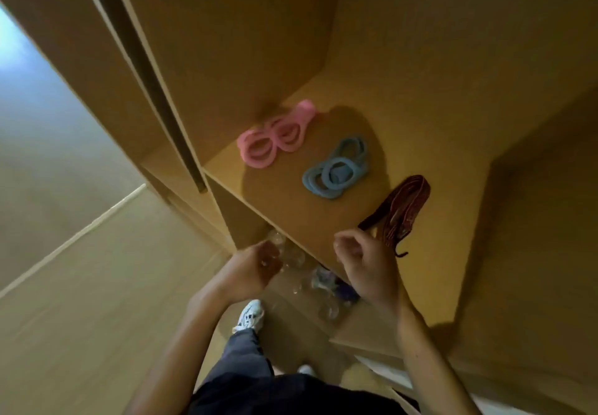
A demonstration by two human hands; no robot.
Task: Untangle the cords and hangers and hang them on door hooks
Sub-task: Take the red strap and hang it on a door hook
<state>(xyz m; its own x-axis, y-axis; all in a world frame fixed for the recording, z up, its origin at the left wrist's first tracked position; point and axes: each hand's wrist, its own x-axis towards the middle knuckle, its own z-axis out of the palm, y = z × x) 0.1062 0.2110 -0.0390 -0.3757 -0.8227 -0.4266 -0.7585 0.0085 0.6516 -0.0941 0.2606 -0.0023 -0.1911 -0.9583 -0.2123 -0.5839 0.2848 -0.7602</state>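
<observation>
Three bundles lie on the shelf (291, 201): pink hangers (274, 134), blue hangers (323, 173), red cord (404, 207). Left hand (250, 272) and right hand (369, 272) curl at its edge, grip unclear; clear things (293, 257) sit in the compartment (246, 217) below

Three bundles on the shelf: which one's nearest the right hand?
The dark red cord bundle, at the front edge of the shelf just above the right hand. The blue ring bundle and pink ring bundle lie farther back.
</observation>
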